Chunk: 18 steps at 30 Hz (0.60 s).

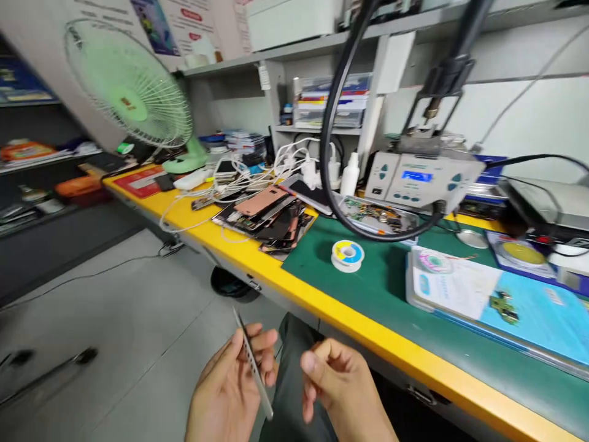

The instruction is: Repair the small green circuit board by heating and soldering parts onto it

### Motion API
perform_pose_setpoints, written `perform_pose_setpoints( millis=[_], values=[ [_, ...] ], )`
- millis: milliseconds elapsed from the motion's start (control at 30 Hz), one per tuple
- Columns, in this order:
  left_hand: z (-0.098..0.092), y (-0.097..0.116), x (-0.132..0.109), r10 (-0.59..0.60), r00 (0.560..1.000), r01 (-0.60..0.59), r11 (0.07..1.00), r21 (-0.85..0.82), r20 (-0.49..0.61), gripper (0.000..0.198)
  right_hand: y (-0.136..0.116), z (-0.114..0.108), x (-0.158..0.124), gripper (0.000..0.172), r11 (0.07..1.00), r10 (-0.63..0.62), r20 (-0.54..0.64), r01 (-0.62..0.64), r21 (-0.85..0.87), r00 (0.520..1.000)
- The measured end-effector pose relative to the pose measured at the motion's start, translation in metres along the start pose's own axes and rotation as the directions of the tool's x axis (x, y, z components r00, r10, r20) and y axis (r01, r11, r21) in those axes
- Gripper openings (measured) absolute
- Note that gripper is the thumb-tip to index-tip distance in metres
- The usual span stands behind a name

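Observation:
My left hand (232, 383) is low in the picture, fingers closed round thin metal tweezers (252, 363) whose tip points up and away. My right hand (340, 383) is close beside it, fingers curled toward the thumb, with nothing that I can make out in them. Both hands hover over my lap, in front of the yellow front edge of the workbench (368, 328). On the green mat (377, 282) lie a spool of solder wire (348, 255) and a small green circuit board (504, 305) on a blue pad.
A pile of phone screens and back covers (271, 218) lies on the bench's left part, with white cables behind. A grey rework station (423, 178) with a thick black hose (329, 123) stands at the back. A green fan (133, 98) sits far left. Grey floor is to the left.

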<state>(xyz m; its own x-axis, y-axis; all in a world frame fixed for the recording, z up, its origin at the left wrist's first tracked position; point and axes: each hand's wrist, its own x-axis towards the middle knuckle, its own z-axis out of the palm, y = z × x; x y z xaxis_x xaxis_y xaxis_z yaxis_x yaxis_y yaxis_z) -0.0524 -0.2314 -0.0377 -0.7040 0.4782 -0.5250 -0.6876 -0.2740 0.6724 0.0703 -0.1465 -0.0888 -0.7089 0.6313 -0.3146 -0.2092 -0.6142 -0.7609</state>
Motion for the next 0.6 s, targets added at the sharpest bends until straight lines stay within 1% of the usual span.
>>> perform_pose_setpoints(
  millis=[67,133,200,300,433,533,600],
  values=[
    [-0.007,0.006,0.001,-0.027,0.999,0.026,0.999,-0.035,-0.032,0.019,-0.005,0.018,0.011,0.053,0.997,0.070,0.034,-0.072,0.032,0.997],
    [-0.015,0.010,0.002,-0.030,0.998,0.027,0.998,-0.065,-0.052,0.021,-0.007,0.035,0.021,0.052,0.987,0.144,0.067,-0.148,0.058,0.987],
    [-0.021,0.014,0.003,-0.022,0.998,0.016,0.996,-0.092,-0.067,0.023,-0.007,0.050,0.028,0.051,0.978,0.186,0.087,-0.193,0.079,0.979],
    [-0.028,0.020,0.007,-0.006,0.997,-0.003,0.993,-0.116,-0.076,0.026,-0.010,0.066,0.033,0.051,0.967,0.213,0.119,-0.226,0.117,0.970],
    [-0.035,0.024,0.015,0.021,0.997,-0.029,0.993,-0.119,-0.070,0.023,-0.016,0.076,0.036,0.049,0.964,0.204,0.182,-0.229,0.133,0.962],
    [-0.039,0.025,0.020,0.046,0.998,-0.050,0.994,-0.102,-0.044,0.017,-0.020,0.077,0.037,0.044,0.962,0.207,0.195,-0.236,0.139,0.959],
    [-0.040,0.025,0.022,0.064,0.998,-0.065,0.994,-0.084,-0.022,0.019,-0.023,0.076,0.037,0.041,0.961,0.205,0.200,-0.236,0.146,0.958]
  ],
)
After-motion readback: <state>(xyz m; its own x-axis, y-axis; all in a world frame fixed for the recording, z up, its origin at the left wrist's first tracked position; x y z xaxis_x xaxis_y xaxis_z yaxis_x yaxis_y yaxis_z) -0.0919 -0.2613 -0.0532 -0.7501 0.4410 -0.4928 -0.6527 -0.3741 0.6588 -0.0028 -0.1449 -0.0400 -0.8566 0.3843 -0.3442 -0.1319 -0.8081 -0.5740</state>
